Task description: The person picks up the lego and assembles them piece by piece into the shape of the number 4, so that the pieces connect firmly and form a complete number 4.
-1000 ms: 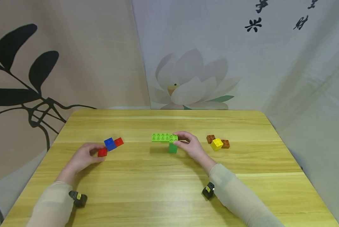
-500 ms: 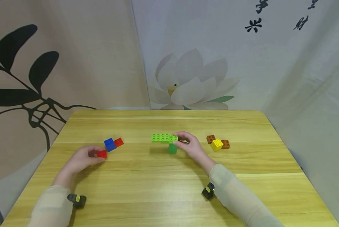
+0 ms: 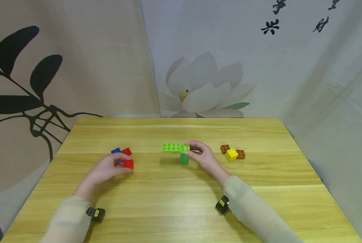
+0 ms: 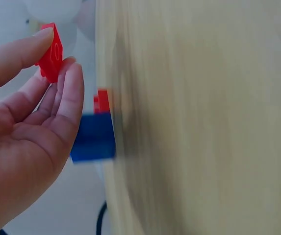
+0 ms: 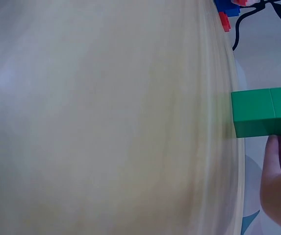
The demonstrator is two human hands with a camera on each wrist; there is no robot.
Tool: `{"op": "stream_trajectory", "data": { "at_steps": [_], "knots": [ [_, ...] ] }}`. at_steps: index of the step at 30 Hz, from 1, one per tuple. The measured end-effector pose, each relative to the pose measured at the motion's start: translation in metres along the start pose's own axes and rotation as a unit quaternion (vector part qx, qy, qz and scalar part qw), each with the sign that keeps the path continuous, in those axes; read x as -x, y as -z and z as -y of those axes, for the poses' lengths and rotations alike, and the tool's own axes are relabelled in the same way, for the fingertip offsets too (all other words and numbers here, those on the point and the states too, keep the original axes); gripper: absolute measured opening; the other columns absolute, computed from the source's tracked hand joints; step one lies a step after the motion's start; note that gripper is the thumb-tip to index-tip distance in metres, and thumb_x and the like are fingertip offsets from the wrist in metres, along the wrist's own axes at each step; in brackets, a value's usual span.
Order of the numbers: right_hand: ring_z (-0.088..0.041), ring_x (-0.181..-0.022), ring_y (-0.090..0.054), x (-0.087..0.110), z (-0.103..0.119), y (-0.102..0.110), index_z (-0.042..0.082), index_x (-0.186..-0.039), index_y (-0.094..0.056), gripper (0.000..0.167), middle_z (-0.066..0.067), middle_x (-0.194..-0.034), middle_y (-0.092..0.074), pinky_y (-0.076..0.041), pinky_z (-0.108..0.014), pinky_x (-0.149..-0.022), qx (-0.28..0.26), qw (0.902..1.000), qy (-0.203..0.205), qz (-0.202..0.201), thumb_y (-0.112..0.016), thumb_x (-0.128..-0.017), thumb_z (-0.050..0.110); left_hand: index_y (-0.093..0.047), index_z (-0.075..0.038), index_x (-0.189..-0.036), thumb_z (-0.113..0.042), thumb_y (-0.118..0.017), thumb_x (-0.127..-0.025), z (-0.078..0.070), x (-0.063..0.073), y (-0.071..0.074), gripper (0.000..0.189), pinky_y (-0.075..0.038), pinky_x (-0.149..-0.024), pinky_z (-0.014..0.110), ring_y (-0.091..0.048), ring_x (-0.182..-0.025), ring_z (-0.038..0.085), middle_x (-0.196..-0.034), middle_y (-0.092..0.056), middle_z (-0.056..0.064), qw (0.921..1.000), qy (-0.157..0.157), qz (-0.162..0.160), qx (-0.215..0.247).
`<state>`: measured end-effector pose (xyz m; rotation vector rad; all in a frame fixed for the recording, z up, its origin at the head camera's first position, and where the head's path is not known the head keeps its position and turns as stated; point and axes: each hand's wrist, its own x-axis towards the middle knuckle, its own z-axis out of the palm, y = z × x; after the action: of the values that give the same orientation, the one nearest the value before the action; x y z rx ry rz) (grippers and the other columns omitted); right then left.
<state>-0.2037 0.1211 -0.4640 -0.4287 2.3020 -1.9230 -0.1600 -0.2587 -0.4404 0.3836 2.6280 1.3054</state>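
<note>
Between thumb and fingers, my left hand pinches a red toy brick, held up off the table in the left wrist view. Behind that hand lie a partly covered blue brick and a second red brick. At the table's middle, my right hand grips the right end of a green brick build. Its top is a light green studded bar, reaching out to the left. Below the right end stand darker green bricks, stacked as a post.
Right of the build, a yellow brick sits between two brown bricks. The wooden table ends at a back edge, with a printed curtain behind it.
My left hand has lifted the red brick from beside the blue one and carried it to the right. The right hand and the green build have stayed put.
</note>
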Motion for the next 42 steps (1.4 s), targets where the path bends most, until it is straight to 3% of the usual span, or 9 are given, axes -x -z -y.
{"op": "stream_trajectory", "data": {
  "at_steps": [7, 14, 22, 28, 34, 42],
  "knots": [
    [-0.024, -0.112, -0.058, 0.001, 0.000, 0.000, 0.005, -0.125, -0.065, 0.034, -0.009, -0.120, -0.063, -0.049, -0.036, -0.098, -0.003, 1.0000, -0.001, 0.000, -0.072, -0.092, 0.012, -0.067, 0.001, -0.114, -0.011, -0.080, -0.083, -0.019, -0.018, -0.021, 0.035, -0.054, -0.076, 0.029, -0.063, -0.088, 0.021, -0.099, -0.069, 0.007, 0.9994, -0.030, 0.014, 0.009],
    [-0.023, -0.112, -0.058, 0.000, 0.001, -0.001, 0.006, -0.125, -0.065, 0.034, -0.009, -0.119, -0.064, -0.049, -0.035, -0.098, -0.003, 1.0000, -0.003, 0.000, -0.072, -0.092, 0.012, -0.068, -0.002, -0.114, -0.012, -0.079, -0.084, -0.037, -0.036, -0.040, 0.034, -0.052, -0.079, 0.032, -0.062, -0.088, 0.019, -0.099, -0.069, 0.004, 0.9995, -0.027, 0.015, -0.004],
    [-0.025, -0.112, -0.058, -0.001, -0.002, -0.001, 0.003, -0.125, -0.064, 0.035, -0.011, -0.119, -0.064, -0.049, -0.038, -0.099, 0.003, 1.0000, 0.007, -0.002, -0.072, -0.092, 0.012, -0.067, -0.001, -0.118, -0.012, -0.078, -0.085, -0.053, -0.054, -0.059, 0.037, -0.052, -0.081, 0.034, -0.060, -0.092, 0.021, -0.104, -0.068, 0.007, 0.9991, -0.018, 0.015, 0.036],
    [-0.024, -0.112, -0.058, 0.000, -0.002, -0.002, 0.005, -0.125, -0.065, 0.034, -0.009, -0.120, -0.064, -0.049, -0.036, -0.098, -0.001, 1.0000, 0.006, -0.004, -0.072, -0.092, 0.011, -0.063, 0.003, -0.123, -0.011, -0.078, -0.084, -0.060, -0.064, -0.065, 0.044, -0.052, -0.084, 0.036, -0.060, -0.095, 0.023, -0.110, -0.067, 0.011, 0.9989, -0.011, 0.009, 0.045],
    [-0.024, -0.112, -0.059, 0.000, -0.001, -0.001, 0.005, -0.124, -0.065, 0.034, -0.009, -0.120, -0.064, -0.049, -0.036, -0.098, -0.002, 1.0000, 0.007, -0.004, -0.072, -0.092, 0.011, -0.063, 0.001, -0.121, -0.010, -0.079, -0.083, -0.068, -0.072, -0.069, 0.043, -0.052, -0.082, 0.035, -0.059, -0.093, 0.022, -0.103, -0.066, 0.008, 0.9988, 0.005, 0.009, 0.048],
    [-0.024, -0.112, -0.058, -0.001, -0.001, -0.001, 0.005, -0.125, -0.065, 0.034, -0.009, -0.119, -0.064, -0.049, -0.037, -0.098, -0.002, 1.0000, 0.005, -0.001, -0.072, -0.092, 0.012, -0.064, 0.000, -0.122, -0.005, -0.081, -0.081, -0.078, -0.078, -0.070, 0.045, -0.054, -0.079, 0.032, -0.063, -0.088, 0.020, -0.098, -0.068, 0.007, 0.9974, -0.014, 0.010, 0.070]
  ]
}}
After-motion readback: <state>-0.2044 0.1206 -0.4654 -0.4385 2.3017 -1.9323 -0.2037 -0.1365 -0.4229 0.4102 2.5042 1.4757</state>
